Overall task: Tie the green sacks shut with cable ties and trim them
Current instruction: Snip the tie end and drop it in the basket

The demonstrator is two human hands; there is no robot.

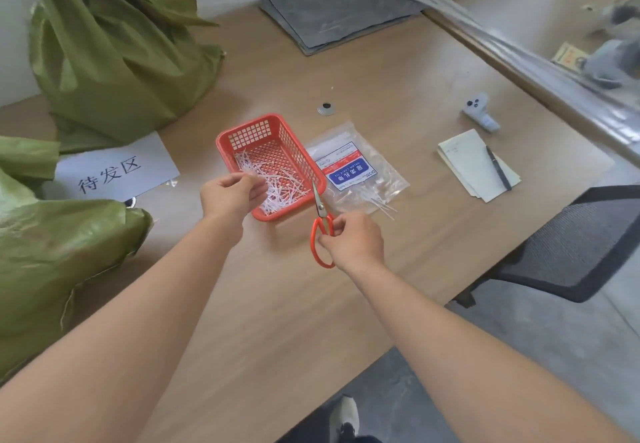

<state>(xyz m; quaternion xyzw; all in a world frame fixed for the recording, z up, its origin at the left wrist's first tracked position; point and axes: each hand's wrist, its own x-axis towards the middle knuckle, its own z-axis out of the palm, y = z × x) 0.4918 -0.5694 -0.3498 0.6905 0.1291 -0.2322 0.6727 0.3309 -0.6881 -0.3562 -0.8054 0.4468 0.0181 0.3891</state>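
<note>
Two green sacks lie on the wooden table: one at the back left, another at the near left. A red basket in the middle holds several white cable-tie offcuts. My left hand hovers over the basket's near left corner, fingers pinched on what looks like a white offcut. My right hand grips the red handles of the scissors, whose blades point away and lie beside the basket's right edge. A clear bag of cable ties lies right of the basket.
A white paper sign lies between the sacks. A notepad with a pen, a small grey device and a metal grommet are on the right half. Grey felt sheets lie at the back. A black chair stands at the right.
</note>
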